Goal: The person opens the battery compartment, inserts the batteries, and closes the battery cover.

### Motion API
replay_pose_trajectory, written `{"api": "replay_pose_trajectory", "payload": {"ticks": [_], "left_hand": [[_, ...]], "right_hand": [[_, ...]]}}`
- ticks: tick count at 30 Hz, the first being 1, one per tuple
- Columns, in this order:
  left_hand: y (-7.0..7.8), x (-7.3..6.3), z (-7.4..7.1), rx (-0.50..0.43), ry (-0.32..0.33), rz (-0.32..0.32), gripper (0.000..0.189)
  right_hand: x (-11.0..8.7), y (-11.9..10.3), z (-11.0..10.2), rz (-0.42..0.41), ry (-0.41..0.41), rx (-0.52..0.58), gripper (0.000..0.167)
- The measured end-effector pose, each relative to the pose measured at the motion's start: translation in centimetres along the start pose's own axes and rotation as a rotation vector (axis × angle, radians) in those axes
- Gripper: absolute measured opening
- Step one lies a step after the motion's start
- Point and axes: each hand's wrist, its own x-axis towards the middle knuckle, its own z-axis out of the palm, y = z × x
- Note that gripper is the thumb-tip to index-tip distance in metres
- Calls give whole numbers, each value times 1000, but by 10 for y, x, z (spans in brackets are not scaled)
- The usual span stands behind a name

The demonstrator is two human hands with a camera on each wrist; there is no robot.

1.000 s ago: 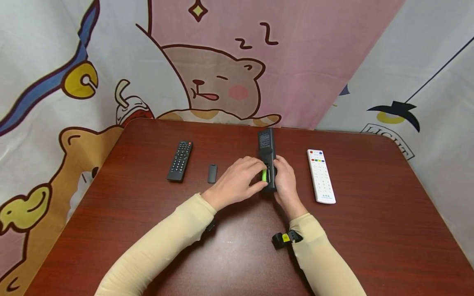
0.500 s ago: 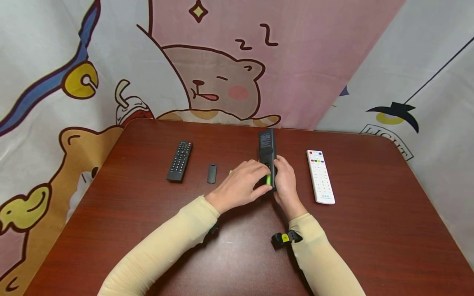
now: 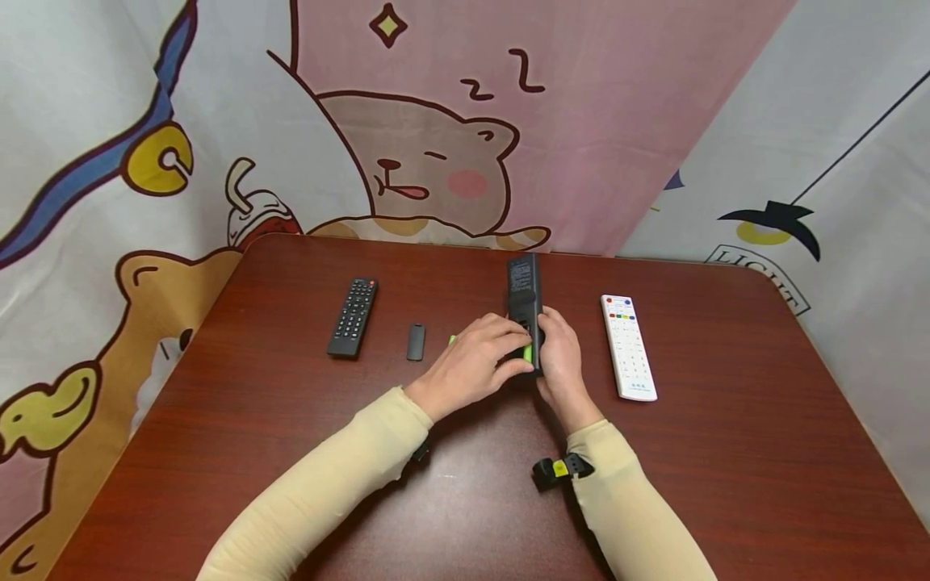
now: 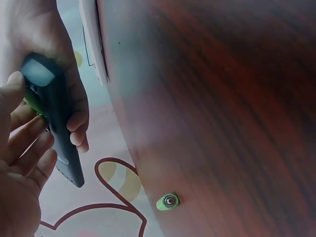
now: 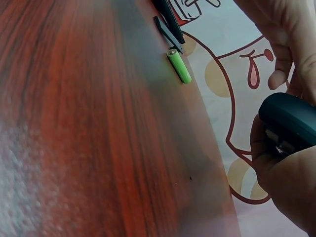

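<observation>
My right hand (image 3: pixel 561 359) grips a black remote control (image 3: pixel 523 282) from its right side, with its labelled back facing up and the near end toward me. At the battery compartment in that near half, my left hand (image 3: pixel 472 359) pinches a green battery (image 3: pixel 527 353) between thumb and fingers. The left wrist view shows this battery (image 4: pixel 33 102) at the remote's side, partly covered by the fingers. A second green battery (image 5: pixel 178 66) lies on the table, mostly hidden behind my left hand in the head view.
A small black battery cover (image 3: pixel 416 342) lies left of my left hand, with another black remote (image 3: pixel 353 317) beyond it. To the right of my right hand is a white remote (image 3: pixel 628 347). The brown table (image 3: pixel 726 420) ends at a printed curtain (image 3: pixel 617 121).
My left hand has shifted slightly right, bringing the green battery over into the remote's compartment area. The loose battery's end now shows past that hand. My right hand stays on the remote.
</observation>
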Motion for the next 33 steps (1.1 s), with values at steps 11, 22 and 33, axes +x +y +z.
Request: {"api": "replay_pose_trajectory", "payload": {"ticks": [11,22,33], "left_hand": [[-5,-1,1,-41,58,-19,35],[-9,1,1,-64,106,-104,46],[-11,1,4,-184,111,-257,50]], "right_hand": [[-2,2,2,3,-12,3,41],[-5,3,3,-23,-43,27,41],[-7,3,5,-46,-63,59,40]]}}
